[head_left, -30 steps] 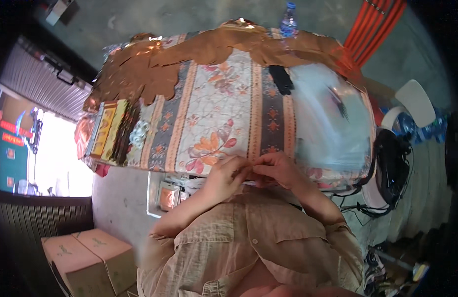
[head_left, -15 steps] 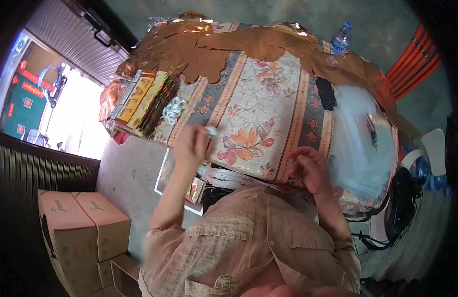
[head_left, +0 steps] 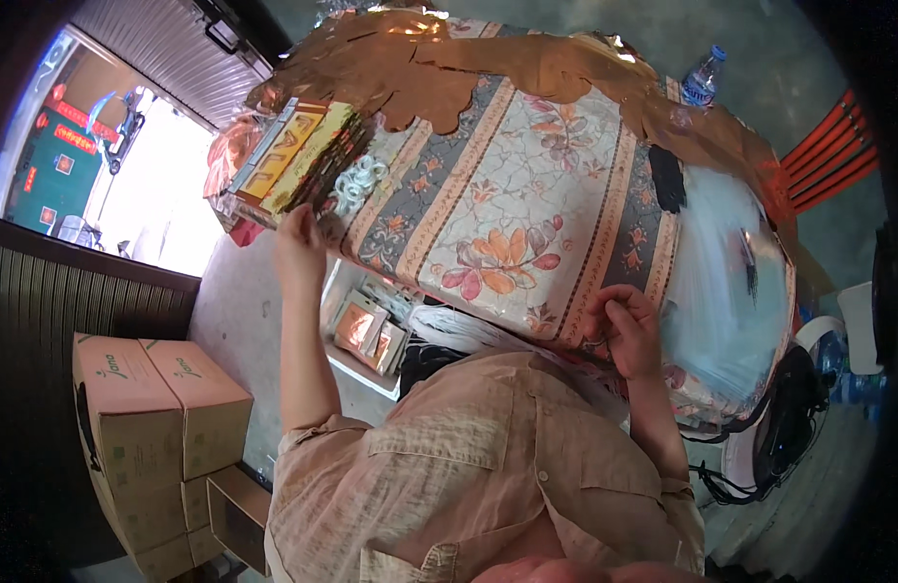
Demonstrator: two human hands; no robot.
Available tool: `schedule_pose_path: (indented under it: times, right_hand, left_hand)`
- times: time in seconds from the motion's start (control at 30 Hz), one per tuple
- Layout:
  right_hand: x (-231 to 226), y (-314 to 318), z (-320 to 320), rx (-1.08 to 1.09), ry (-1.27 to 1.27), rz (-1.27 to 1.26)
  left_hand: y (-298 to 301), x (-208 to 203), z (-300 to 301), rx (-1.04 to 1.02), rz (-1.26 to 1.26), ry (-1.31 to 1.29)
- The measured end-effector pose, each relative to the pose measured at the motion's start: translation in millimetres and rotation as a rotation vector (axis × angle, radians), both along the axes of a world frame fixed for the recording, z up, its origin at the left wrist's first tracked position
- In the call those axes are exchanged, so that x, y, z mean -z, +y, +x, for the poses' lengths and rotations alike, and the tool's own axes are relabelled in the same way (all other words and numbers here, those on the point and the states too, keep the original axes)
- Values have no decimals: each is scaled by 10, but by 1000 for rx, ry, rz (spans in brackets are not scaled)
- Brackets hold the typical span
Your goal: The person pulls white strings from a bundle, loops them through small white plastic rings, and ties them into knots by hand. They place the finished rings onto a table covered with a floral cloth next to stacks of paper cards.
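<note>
My left hand reaches to the near end of a stack of yellow and brown printed packets at the table's left edge. Its fingertips are drawn together at the stack's lower corner; what they pinch, if anything, is too small to make out. Beside the stack lies a small heap of white rings or coils. Over the near right part of the flowered cloth, my right hand hovers with its fingers loosely bent and apart, and nothing shows in it.
Clear plastic bags and a black cloth strip lie on the right. Brown foil sheeting runs along the far side, with a water bottle. A white tray sits below the near edge. Cardboard boxes stand lower left.
My left hand has moved left from the cloth to the stack of packets; the small white thing beside it earlier no longer shows there. My right hand stays over the cloth. The view has shifted.
</note>
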State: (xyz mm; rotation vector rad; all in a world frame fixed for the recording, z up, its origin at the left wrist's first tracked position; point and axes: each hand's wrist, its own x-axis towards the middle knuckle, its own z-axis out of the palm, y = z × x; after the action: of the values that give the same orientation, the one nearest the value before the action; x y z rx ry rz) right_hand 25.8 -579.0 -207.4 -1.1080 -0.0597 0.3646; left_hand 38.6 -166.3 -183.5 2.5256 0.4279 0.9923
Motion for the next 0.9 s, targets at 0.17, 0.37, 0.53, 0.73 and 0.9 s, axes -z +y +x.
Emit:
schedule_pose_path:
  times: [0.17, 0.37, 0.53, 0.73, 0.9]
  right_hand:
    - [13, -9, 5, -11, -55, -27]
    - [2, 14, -2, -8, -50, -57]
    - [5, -8, -29, -30, -57, -47]
    - [-9, -7, -63, -32, -80, -64]
    - [-21, -6, -53, -39, -78, -105]
  left_hand:
    - [-17, 296, -486, 173, -385, 428]
    - [-905, 1032, -620, 682, -413, 651]
    - [-1073, 1290, -484, 536, 157, 728]
    - [-884, 1492, -338, 664, 113, 728]
    - [-867, 1474, -407, 664, -35, 623]
